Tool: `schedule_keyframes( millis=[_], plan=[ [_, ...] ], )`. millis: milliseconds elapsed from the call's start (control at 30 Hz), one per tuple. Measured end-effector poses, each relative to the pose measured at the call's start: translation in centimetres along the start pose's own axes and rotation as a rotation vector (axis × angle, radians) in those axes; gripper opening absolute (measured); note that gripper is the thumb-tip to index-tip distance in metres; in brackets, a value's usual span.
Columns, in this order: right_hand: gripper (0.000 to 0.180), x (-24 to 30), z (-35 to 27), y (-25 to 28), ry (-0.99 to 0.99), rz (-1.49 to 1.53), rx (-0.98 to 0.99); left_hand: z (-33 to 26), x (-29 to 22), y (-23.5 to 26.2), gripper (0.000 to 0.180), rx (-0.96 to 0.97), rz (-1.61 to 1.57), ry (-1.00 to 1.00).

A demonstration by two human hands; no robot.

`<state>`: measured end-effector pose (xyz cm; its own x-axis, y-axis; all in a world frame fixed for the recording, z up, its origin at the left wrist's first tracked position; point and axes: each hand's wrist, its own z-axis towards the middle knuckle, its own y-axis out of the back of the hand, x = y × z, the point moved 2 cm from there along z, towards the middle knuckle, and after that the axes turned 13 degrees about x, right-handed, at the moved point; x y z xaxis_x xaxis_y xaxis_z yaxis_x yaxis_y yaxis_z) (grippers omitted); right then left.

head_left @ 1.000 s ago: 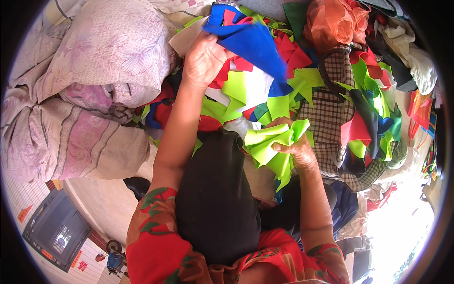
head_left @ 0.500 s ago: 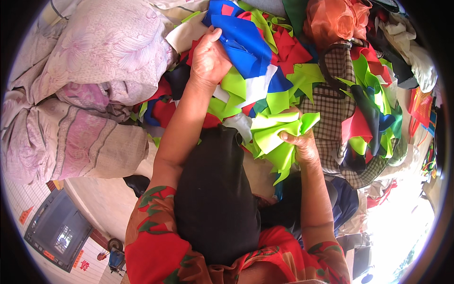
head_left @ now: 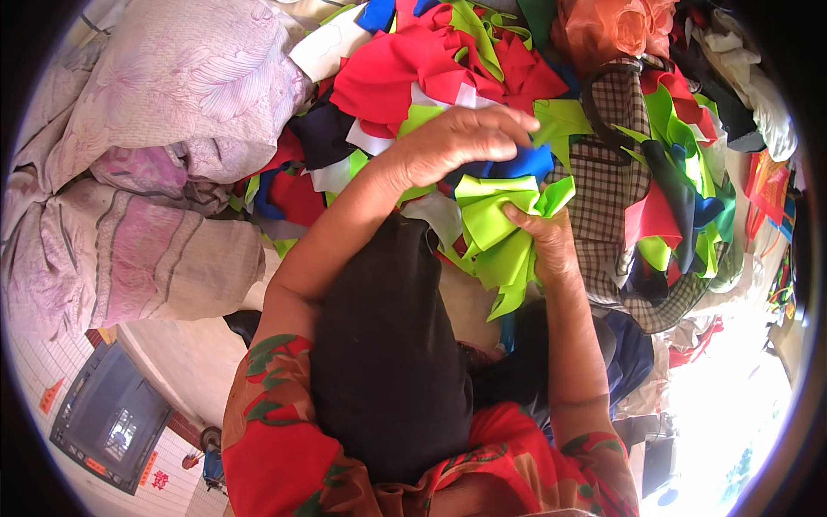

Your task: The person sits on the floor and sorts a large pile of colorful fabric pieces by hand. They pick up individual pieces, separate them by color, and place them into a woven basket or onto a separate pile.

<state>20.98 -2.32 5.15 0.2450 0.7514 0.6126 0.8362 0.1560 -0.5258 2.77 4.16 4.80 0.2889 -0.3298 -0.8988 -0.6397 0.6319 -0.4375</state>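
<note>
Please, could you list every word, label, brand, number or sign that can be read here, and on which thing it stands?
No text can be read clearly.
Red sign, lower left: too small to read.
Orange strips, beside it: too small to read.
Red item, far right: any marks are too blurred to read.
Green cloth in the right hand and blue cloth: no text visible.

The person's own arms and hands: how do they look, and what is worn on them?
The left hand and right hand wear no gloves. The left sleeve and right sleeve are short, red and brown, with dark green leaf-like shapes.
</note>
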Motion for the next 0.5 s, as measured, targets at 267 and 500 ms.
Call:
schedule_keyframes(
  millis=[267,500],
  plan=[
    [0.086,0.8,-2.1,-1.1,-0.169,-0.525,0.305,-0.1,2.8,3.0,0.017,-0.414,0.338,-0.034],
    [0.081,0.7,-1.8,-1.5,-0.229,-0.673,0.348,1.6,7.2,1.2,0.031,-0.124,1.587,0.349]
  ],
)
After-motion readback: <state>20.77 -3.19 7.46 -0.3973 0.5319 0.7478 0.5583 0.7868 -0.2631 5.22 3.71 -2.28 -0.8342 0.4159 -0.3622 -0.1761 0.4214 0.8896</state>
